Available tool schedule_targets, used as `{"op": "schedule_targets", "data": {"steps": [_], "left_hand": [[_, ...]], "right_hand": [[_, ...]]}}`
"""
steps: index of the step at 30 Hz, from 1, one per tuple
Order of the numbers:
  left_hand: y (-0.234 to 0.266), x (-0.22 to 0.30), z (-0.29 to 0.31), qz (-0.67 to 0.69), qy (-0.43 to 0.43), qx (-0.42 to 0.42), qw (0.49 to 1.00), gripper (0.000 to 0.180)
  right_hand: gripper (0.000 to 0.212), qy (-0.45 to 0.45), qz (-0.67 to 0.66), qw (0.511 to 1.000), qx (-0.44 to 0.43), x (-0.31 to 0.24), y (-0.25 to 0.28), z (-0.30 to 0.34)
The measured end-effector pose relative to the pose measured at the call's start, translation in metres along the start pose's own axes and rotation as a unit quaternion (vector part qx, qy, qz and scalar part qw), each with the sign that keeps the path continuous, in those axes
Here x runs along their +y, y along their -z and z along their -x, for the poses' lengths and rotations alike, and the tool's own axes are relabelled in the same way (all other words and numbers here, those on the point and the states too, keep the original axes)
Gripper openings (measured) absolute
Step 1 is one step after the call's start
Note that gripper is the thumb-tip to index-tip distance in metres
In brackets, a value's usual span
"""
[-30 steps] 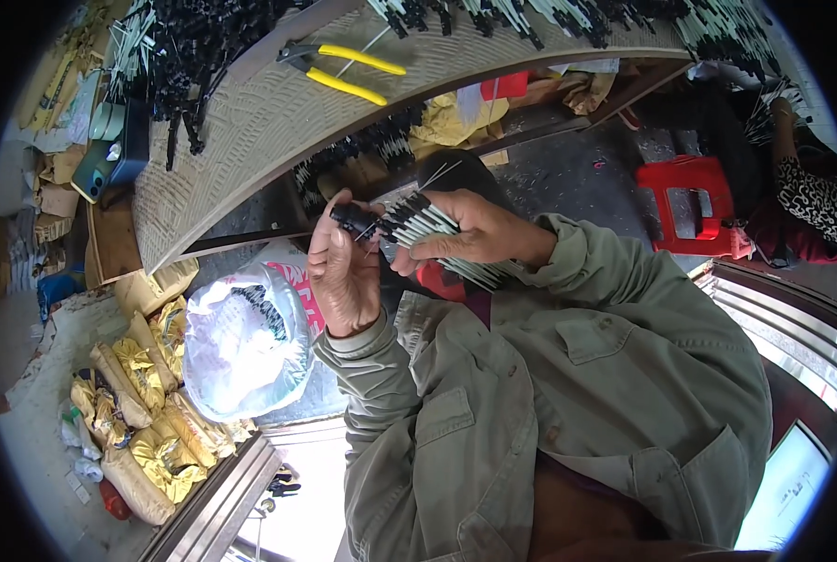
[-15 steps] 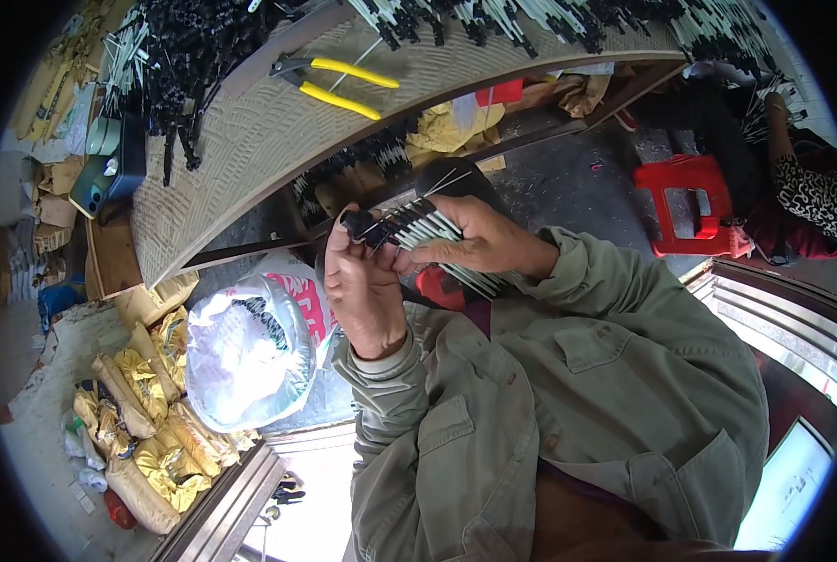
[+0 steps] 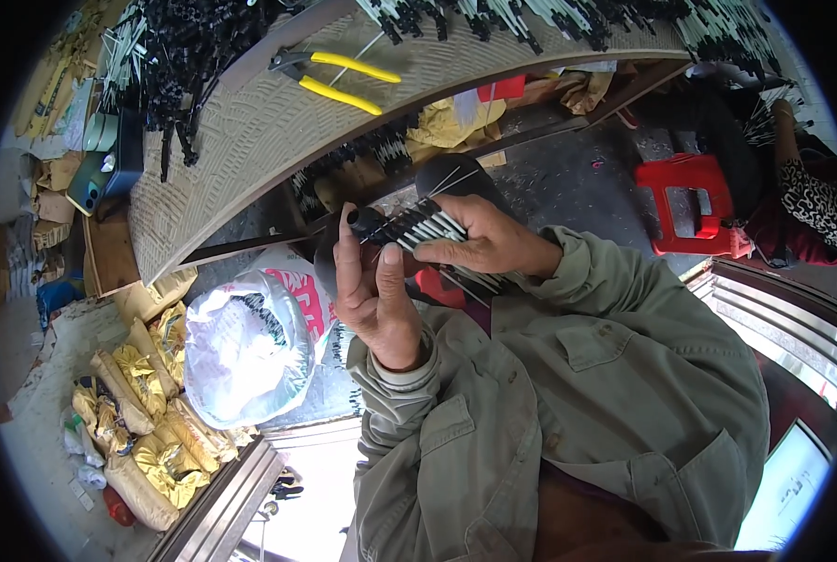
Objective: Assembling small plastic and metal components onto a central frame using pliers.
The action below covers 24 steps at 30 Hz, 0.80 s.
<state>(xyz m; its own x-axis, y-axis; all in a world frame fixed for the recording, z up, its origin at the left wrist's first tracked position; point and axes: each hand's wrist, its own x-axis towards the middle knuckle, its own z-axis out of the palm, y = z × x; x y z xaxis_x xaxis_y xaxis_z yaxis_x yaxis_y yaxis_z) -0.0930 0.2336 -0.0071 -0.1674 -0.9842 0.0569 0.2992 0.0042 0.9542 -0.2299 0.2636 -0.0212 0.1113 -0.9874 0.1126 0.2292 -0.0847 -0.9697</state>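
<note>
My right hand (image 3: 493, 239) is closed around a bundle of thin white rods with black ends (image 3: 437, 225), its thumb lying across the rods. A couple of longer rods stick out past the bundle at the top. At the black ends, my left hand (image 3: 381, 304) has its index finger raised and its thumb pointing up. Between them sits a small black part (image 3: 367, 223), whose exact kind I cannot make out. The left hand's other fingers are curled and partly in shadow. Both hands are above my lap.
Ahead is a textured workbench (image 3: 250, 140) with yellow-handled pliers (image 3: 343, 80) and piles of black parts (image 3: 189, 75) and rods (image 3: 531, 19). A plastic bag (image 3: 250, 356) stands at left by wrapped packages (image 3: 147, 421). Right are a red stool (image 3: 685, 206) and another person (image 3: 812, 197).
My left hand has turned and shifted slightly right, its thumb now raised beside the black ends. My right hand keeps hold of the bundle almost in place.
</note>
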Motion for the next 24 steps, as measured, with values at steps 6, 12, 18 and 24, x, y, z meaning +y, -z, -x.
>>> {"op": "schedule_targets", "data": {"steps": [6,12,18,24], "left_hand": [[0.009,-0.006,0.000,-0.040,-0.047,-0.043,0.997,0.042],[0.006,-0.001,0.007,-0.016,-0.018,-0.019,1.000,0.044],[-0.010,0.005,0.009,0.092,0.023,0.029,0.995,0.041],[-0.008,-0.002,0.009,0.073,0.006,0.044,0.996,0.036]], "right_hand": [[0.039,0.015,0.023,0.999,0.020,0.008,0.002,0.000],[0.039,-0.005,0.011,1.000,0.002,0.001,0.001,0.004],[0.038,0.018,0.072,0.997,0.006,0.010,0.001,0.004],[0.039,0.110,0.055,0.992,0.034,0.010,-0.005,0.002]]}}
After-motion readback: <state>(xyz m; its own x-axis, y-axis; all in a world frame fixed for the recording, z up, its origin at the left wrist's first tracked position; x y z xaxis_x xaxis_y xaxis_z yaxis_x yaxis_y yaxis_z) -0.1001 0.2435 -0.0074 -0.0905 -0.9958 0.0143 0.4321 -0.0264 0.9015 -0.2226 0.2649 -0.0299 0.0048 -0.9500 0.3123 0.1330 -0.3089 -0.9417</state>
